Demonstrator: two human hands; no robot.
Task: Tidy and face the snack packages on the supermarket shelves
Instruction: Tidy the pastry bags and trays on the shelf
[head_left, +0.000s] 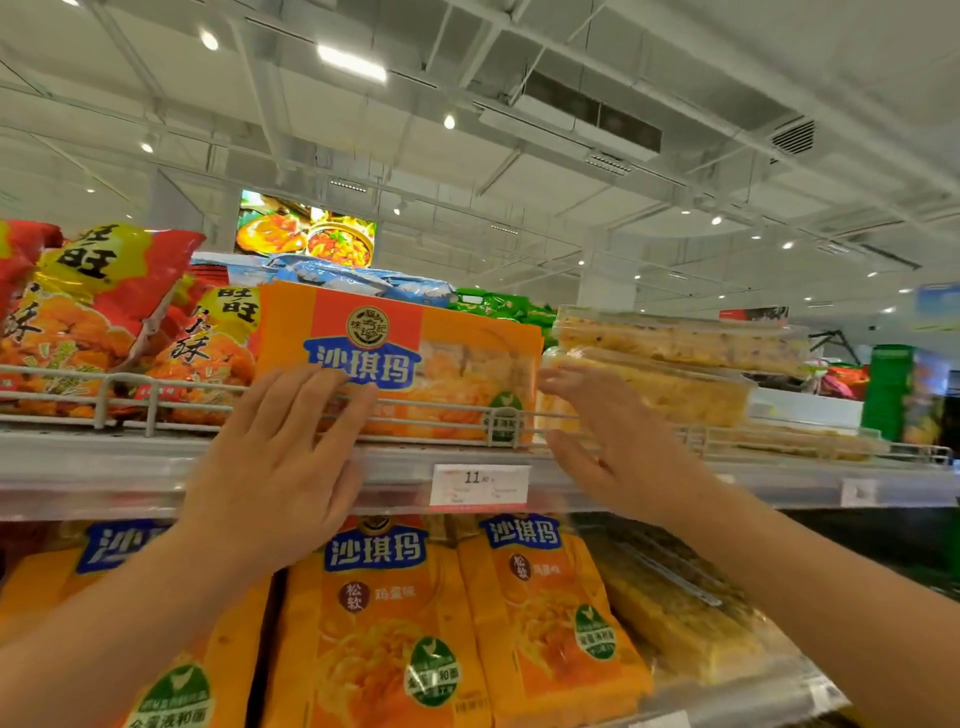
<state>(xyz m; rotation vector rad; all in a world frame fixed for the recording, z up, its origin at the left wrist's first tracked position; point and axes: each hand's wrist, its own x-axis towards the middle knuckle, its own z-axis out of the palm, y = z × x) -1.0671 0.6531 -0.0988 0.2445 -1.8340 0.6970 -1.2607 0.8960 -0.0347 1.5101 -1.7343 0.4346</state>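
Sachima package (400, 364), orange with a blue label band, stands upright on the top shelf (104, 467) behind the wire front rail (415, 410), its printed face to the aisle. Red rice-cracker bags (104, 317) just to its left; stacked clear trays of sachima (675, 364) just to its right.

Left hand (275, 467): fingers straight and together, flat against the lower left of the package front. Holds nothing, only presses. Right hand (608, 447): fingers extended, slightly spread, at the package's right edge where it meets the lower clear tray; whether it touches package or tray, cannot tell. Nothing gripped.

Step in hand, as judged: squaring this one package between both palms. To do it well:
- keep palms flat, push evenly, so the soft bag does not buckle;
- bring the bottom edge up against the rail, label level;
- mind the clear trays, whose overhanging stack could slip if nudged.

Price tag (480, 486) sits below the package; centring the package over it would read cleanly. More sachima bags (374, 613) on the lower shelf appear faced already.
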